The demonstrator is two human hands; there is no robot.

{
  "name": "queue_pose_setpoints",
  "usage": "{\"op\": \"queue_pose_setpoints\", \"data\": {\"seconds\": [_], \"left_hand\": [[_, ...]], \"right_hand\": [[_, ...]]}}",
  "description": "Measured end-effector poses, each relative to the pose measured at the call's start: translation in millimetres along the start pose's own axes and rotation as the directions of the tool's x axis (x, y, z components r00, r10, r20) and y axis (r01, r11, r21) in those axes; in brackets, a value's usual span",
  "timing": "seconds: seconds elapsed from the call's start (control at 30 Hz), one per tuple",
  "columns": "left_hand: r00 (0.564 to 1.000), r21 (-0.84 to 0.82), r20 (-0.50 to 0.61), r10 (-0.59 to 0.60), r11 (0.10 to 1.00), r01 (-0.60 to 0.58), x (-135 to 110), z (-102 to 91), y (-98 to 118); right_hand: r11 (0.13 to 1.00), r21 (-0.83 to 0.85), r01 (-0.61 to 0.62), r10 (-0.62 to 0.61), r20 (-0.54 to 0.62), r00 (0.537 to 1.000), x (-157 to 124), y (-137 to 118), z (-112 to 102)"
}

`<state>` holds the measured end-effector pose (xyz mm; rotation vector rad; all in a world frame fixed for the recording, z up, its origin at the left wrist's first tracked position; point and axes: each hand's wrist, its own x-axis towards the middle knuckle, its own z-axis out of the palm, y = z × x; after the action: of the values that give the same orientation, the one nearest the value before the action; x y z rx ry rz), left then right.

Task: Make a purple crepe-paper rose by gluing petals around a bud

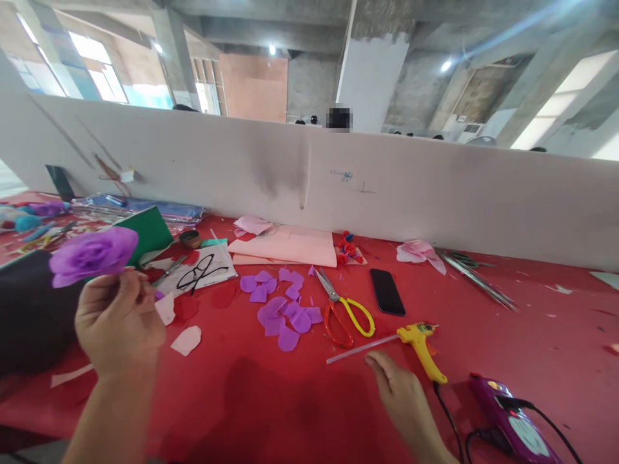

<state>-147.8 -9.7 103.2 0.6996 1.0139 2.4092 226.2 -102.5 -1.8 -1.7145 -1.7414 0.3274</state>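
My left hand [116, 319] is closed, pinching a purple paper flower [97, 254] from below, up above the left part of the table. Over the red tabletop, my right hand [399, 386] has its fingers loosely stretched toward the left, with nothing visible in them. Just beyond its fingertips lies a clear glue stick [358, 350], its far end in a yellow glue gun [420, 351]. Several loose purple petals [289, 338] are spread mid-table. Beside them rest scissors [341, 303] with one red and one yellow handle, blades partly apart.
A black phone [387, 292] lies right of the scissors. A purple power strip [512, 419] with cables sits at the near right. Pink paper sheets [290, 243] lie at the back, below a white partition [232, 161]. Eyeglasses [200, 274] and pale pink petals [186, 340] are nearer the left.
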Motion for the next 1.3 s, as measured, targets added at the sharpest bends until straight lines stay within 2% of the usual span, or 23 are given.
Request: {"op": "queue_pose_setpoints", "data": {"seconds": [0.07,0.13,0.23,0.27,0.37,0.5,0.6,0.73,0.87,1.0,1.07,1.17,1.3], "left_hand": [[0.998,-0.015,-0.061,0.006,1.0,-0.007,-7.3,6.6,-9.5],[0.985,0.014,0.092,-0.147,0.989,0.147,-26.0,14.5,-24.6],[0.922,0.09,0.2,-0.332,0.943,0.32,-63.3,21.9,-47.9],[0.889,0.132,0.246,-0.387,0.922,0.364,-75.5,22.4,-54.3],[0.812,0.211,0.331,-0.48,0.877,0.432,-104.1,19.6,-68.2],[0.743,0.201,0.395,-0.541,0.84,0.504,-116.5,18.6,-81.9],[0.722,0.166,0.418,-0.552,0.828,0.536,-111.4,28.6,-91.6],[0.693,0.107,0.46,-0.555,0.809,0.577,-104.4,47.4,-102.0],[0.641,0.098,0.5,-0.583,0.773,0.627,-106.4,55.0,-110.7],[0.604,0.096,0.529,-0.596,0.749,0.656,-112.3,51.7,-117.5],[0.587,0.076,0.557,-0.587,0.74,0.668,-115.7,48.2,-119.8],[0.527,0.083,0.617,-0.585,0.713,0.696,-121.7,41.2,-123.3],[0.504,0.154,0.638,-0.582,0.738,0.658,-128.6,33.5,-127.1]], "right_hand": [[1.0,-0.021,-0.005,0.005,-0.006,1.0,2.5,4.0,-4.7],[0.998,-0.051,0.021,-0.022,-0.017,1.0,7.3,-0.2,-10.5],[0.982,-0.154,0.112,-0.119,-0.035,0.992,15.2,-14.4,-21.5],[0.974,-0.188,0.128,-0.138,-0.038,0.99,17.2,-18.7,-25.3],[0.952,-0.28,0.128,-0.158,-0.088,0.983,20.5,-24.8,-34.7],[0.888,-0.445,0.114,-0.247,-0.255,0.935,25.0,-24.7,-40.2],[0.926,-0.371,0.071,-0.2,-0.32,0.926,34.4,-33.6,-38.4],[0.962,-0.248,0.117,-0.188,-0.285,0.94,52.6,-55.2,-22.9],[0.995,-0.006,0.1,-0.1,-0.196,0.976,72.2,-66.2,8.0],[0.97,0.154,0.188,-0.172,-0.111,0.979,90.3,-71.6,43.0],[0.965,0.22,0.143,-0.132,-0.064,0.989,94.8,-76.1,57.5],[0.954,0.278,0.111,-0.105,-0.036,0.994,94.2,-82.1,72.1],[0.945,0.321,0.055,-0.042,-0.048,0.998,87.2,-83.3,80.9]]}}
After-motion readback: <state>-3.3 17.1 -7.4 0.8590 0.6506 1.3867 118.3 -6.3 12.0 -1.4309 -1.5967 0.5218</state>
